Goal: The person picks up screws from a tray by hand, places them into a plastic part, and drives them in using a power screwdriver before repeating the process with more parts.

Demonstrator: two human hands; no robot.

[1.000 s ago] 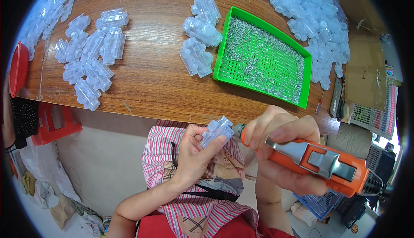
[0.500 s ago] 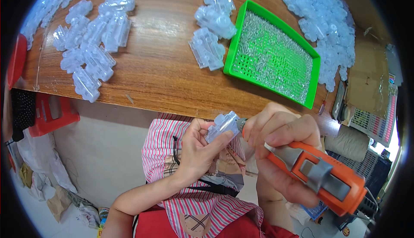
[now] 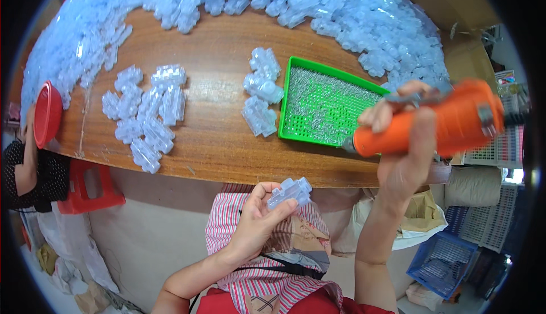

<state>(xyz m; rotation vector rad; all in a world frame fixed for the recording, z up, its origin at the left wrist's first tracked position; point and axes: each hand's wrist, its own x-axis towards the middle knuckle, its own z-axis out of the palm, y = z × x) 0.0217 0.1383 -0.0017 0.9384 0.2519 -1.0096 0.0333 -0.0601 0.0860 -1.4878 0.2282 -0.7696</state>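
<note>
My left hand point(image 3: 254, 223) pinches a clear plastic casing point(image 3: 293, 191) between thumb and fingers, over my lap just off the table's front edge. My right hand point(image 3: 405, 157) is wrapped round an orange electric screwdriver point(image 3: 449, 122), which is smeared by motion. The screwdriver's grey nose points left, over the front right corner of a green perforated tray point(image 3: 307, 139). Small silvery screws point(image 3: 324, 95) lie spread across that tray. Whether a screw sits on the driver's tip is too blurred to tell.
Loose clear casings point(image 3: 148, 109) lie at the table's left, with several more point(image 3: 260, 118) left of the tray. A large heap of casings point(image 3: 364, 12) lines the far side. At far left, another person's arm point(image 3: 28, 163) is beside a red basin point(image 3: 49, 115); a red stool point(image 3: 94, 191) stands below.
My right hand has lifted the screwdriver away from the casing, up and right to the tray. The left hand keeps the casing. The view has shifted, showing more of the far heap.
</note>
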